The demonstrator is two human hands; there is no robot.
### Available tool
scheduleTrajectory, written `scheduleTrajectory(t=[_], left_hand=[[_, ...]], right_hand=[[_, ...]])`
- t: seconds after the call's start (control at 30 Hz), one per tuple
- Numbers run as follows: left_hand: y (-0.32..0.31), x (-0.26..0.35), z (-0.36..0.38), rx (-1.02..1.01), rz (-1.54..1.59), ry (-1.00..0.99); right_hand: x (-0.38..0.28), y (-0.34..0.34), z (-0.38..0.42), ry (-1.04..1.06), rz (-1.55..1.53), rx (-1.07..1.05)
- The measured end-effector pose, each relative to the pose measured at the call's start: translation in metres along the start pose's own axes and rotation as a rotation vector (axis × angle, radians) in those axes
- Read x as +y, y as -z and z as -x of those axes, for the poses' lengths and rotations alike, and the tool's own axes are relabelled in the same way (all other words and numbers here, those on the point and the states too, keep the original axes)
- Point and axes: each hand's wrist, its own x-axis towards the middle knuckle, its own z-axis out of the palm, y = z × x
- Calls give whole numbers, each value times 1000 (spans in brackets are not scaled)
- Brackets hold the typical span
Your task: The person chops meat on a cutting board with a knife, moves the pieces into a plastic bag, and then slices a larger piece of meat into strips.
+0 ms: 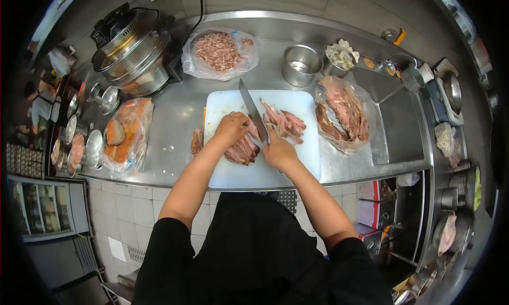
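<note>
Now the right hand (280, 152) is wrapped round the knife (250, 106), left hand (231, 129) curled over the meat (243, 151), whether pinching I can't tell; it's pinkish-brown, dark-edged, sliced, on the white board (225, 103), more strips (289, 125) right of the knife, steel surface (175, 126) beneath.

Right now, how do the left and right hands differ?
Hold: the left hand is at the meat with bent fingers; the right hand grips the knife.
Position: the left hand is left of the blade and farther from the body; the right hand is nearer, at the handle end.
Shared: both are bare and over the white cutting board.
</note>
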Motion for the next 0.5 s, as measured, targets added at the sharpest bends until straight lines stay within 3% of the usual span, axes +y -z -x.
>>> scheduleTrajectory(t=[0.3,0.4,0.5], left_hand=[[-6,1,-6,26,-83,-64],[-5,-3,-7,13,-73,-102],[-3,-5,-9,-11,-68,-105]], right_hand=[[6,32,10,136,124,0],[-6,13,4,-41,100,-166],[-8,-7,-19,55,109,7]])
